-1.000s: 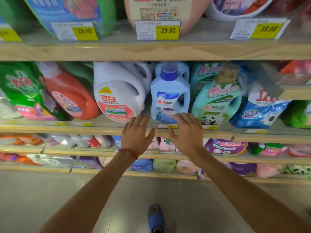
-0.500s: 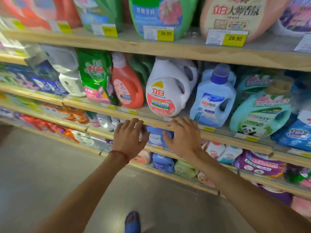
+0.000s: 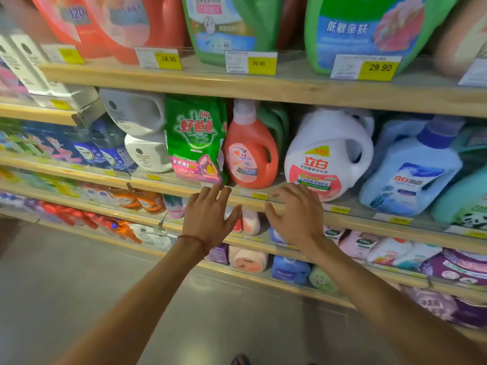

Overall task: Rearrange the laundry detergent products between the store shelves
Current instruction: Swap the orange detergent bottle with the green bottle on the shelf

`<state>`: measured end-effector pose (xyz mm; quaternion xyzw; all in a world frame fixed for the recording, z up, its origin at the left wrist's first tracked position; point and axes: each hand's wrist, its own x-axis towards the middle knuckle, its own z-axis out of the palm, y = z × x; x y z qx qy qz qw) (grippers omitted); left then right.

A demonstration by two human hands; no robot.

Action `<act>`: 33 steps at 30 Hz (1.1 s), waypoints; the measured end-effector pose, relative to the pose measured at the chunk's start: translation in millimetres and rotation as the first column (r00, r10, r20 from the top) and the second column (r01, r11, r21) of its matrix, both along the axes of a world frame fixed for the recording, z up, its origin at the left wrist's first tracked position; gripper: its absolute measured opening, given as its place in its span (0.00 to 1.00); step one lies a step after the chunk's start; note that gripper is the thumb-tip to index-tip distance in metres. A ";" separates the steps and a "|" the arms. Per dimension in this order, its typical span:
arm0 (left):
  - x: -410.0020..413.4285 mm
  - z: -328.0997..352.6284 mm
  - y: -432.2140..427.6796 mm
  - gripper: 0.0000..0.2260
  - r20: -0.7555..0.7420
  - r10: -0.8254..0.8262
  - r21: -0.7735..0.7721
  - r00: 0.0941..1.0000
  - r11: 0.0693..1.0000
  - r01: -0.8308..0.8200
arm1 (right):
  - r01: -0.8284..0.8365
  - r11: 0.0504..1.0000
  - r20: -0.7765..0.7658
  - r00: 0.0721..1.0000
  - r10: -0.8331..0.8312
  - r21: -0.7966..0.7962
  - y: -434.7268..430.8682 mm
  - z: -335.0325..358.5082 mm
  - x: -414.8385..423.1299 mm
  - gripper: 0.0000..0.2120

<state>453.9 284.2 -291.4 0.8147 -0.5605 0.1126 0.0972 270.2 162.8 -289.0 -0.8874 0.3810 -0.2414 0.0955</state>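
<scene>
Both hands — left point(image 3: 208, 219), right point(image 3: 295, 217) — spread, holding nothing, before the shelf edge point(image 3: 342, 219); orange bottle point(image 3: 250, 151) just beyond.

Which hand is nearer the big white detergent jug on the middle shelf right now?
Right. The right hand hovers just below the lower left corner of the white jug. The left hand is further left, below the green pouch and orange bottle.

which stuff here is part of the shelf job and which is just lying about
Job: left hand, right hand, green bag, orange bottle, white jug, blue bottle, shelf.
Just there: price tag, floor, shoe.
</scene>
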 end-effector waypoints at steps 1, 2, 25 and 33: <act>8.3 -1.6 -2.3 0.23 -0.008 -0.008 0.003 1.000 1.000 0.008 | 0.007 1.000 0.008 1.000 -0.007 0.010 -1.5 0.0 8.0 0.15; 15.7 -3.8 -5.3 0.23 -0.011 -0.019 0.001 1.000 1.000 0.019 | 0.015 1.000 0.018 1.000 -0.015 0.020 -3.5 -0.3 15.5 0.15; 119.0 -41.7 -94.3 0.21 -0.095 -0.020 0.031 0.995 0.999 0.023 | 0.018 0.851 0.267 0.946 -0.185 0.525 -147.7 -21.6 135.1 0.37; 119.7 -39.9 -98.2 0.15 -0.095 -0.065 -0.063 0.993 0.996 0.059 | -0.093 0.789 0.382 0.905 -0.188 0.608 -145.0 -22.5 134.8 0.40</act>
